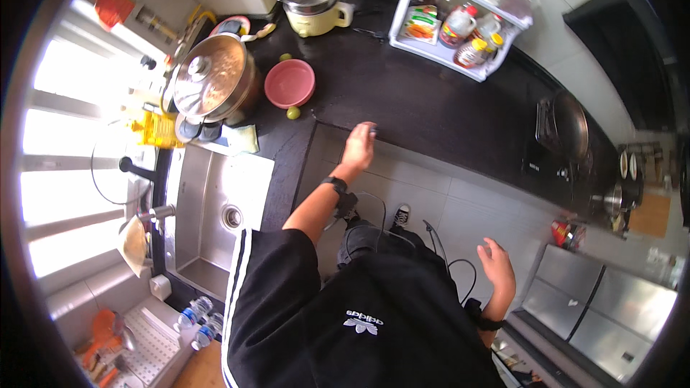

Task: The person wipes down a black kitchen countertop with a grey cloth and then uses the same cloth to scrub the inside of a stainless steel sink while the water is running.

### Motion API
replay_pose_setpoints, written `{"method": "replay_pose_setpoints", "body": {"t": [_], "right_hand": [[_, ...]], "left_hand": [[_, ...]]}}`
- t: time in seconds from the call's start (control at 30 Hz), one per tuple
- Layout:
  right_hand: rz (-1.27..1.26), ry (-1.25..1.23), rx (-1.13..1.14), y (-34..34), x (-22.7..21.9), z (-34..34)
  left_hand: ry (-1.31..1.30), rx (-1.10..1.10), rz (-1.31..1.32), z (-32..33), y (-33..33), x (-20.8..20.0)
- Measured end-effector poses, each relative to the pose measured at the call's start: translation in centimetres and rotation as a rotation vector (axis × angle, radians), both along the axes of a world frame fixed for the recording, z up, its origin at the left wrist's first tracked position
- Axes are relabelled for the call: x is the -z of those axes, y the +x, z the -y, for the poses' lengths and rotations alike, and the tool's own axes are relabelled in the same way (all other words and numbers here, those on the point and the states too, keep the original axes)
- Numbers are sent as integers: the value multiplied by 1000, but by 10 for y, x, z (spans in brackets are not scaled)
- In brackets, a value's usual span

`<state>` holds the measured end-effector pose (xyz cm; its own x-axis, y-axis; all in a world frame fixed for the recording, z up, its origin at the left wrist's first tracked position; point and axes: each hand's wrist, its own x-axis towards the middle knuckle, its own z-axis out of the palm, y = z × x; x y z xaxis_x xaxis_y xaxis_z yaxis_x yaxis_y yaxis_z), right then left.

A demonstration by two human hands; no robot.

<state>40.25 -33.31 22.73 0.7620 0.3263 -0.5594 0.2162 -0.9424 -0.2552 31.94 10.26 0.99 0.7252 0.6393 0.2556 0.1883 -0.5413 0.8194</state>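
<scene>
My left hand [359, 146] is stretched forward at the counter's front edge, its fingers closed. A small dark object [373, 131] shows at the fingertips, too small to name. My right hand [497, 264] hangs out to the right over the floor, fingers apart and holding nothing. Beyond my left hand, on the black counter [402, 86], sits a pink bowl [290, 83]. One round green fruit [293, 113] lies in front of the bowl and another [285, 57] behind it.
A large lidded steel pot [212, 79] and a cream electric cooker [316, 18] stand far left. The sink [231, 217] is at my left. A white rack [453, 50] holds bottles and jars. At right are a pan [570, 126] and a steel-fronted cabinet [575, 302]. Cables [445, 251] hang near my legs.
</scene>
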Motion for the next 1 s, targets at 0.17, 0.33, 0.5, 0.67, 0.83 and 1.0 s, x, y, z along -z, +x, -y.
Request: {"method": "replay_pose_setpoints", "body": {"t": [0.17, 0.33, 0.5, 0.67, 0.83, 1.0], "right_hand": [[10, 304, -14, 26, 6, -22], [-220, 708, -7, 68, 26, -17], [-491, 1257, 362, 98, 55, 54], [-312, 1469, 804, 108, 67, 154], [-478, 1996, 1040, 124, 44, 213], [-189, 1980, 1173, 144, 50, 256]], "left_hand": [[-416, 335, 142, 111, 85, -90], [-700, 514, -32, 213, 138, -164], [-794, 726, -144, 306, 173, -194], [-792, 995, -436, 407, 204, -226], [-445, 1192, -89, 504, 249, -215], [-182, 1235, -186, 569, 299, -221]]}}
